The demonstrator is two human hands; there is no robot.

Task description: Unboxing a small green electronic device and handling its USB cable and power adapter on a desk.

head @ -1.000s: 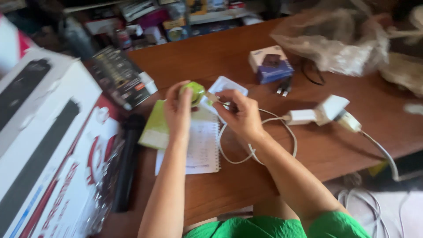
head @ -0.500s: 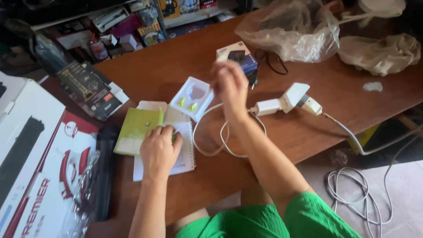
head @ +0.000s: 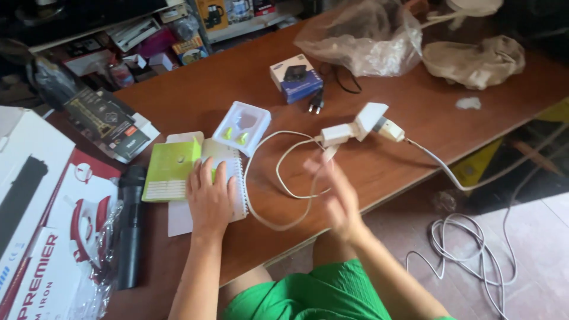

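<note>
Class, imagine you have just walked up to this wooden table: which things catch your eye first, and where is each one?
The left hand lies flat on a white spiral-bound notepad near the front edge of the brown wooden table, beside a lime-green booklet. The right hand, blurred and empty, hangs over a looping white cable. At the table's far side sits a crumpled clear plastic bag.

Bright daylight (sharp table), right hand (head: 335,195) seemingly motion-blurred
</note>
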